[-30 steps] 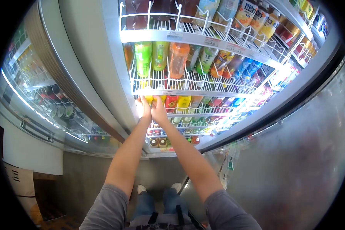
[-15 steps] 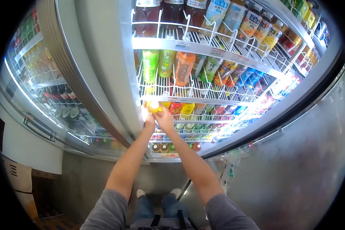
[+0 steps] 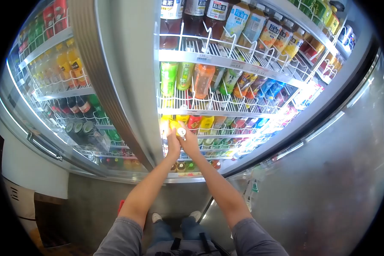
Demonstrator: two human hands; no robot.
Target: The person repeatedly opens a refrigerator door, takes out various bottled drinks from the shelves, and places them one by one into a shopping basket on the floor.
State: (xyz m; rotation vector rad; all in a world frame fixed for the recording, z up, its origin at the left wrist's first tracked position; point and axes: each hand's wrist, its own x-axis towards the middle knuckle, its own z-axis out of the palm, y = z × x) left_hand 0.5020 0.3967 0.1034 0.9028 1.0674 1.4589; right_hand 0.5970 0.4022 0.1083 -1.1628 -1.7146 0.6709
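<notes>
A yellow bottle with a white cap (image 3: 175,125) is held between both hands at the front of a lower shelf, its cap tilted toward me. My left hand (image 3: 173,141) is closed round its left side, and my right hand (image 3: 188,140) grips it from the right, near the cap. Just behind are more yellow bottles (image 3: 207,123) and a red-labelled bottle (image 3: 194,123) on the same shelf. Above them, green bottles (image 3: 169,80) and an orange bottle (image 3: 203,81) stand behind a white wire rail.
The cooler's frame post (image 3: 130,85) rises left of my hands. An open glass door (image 3: 311,183) spans the right side. A white shelf edge (image 3: 226,113) runs above my hands. Dark tea bottles (image 3: 170,25) stand on the top shelf.
Both hands have moved toward me and slightly right, bringing the yellow bottle out from under the shelf edge. Its white cap now shows. The view has shifted, showing more of the upper shelf and left cooler.
</notes>
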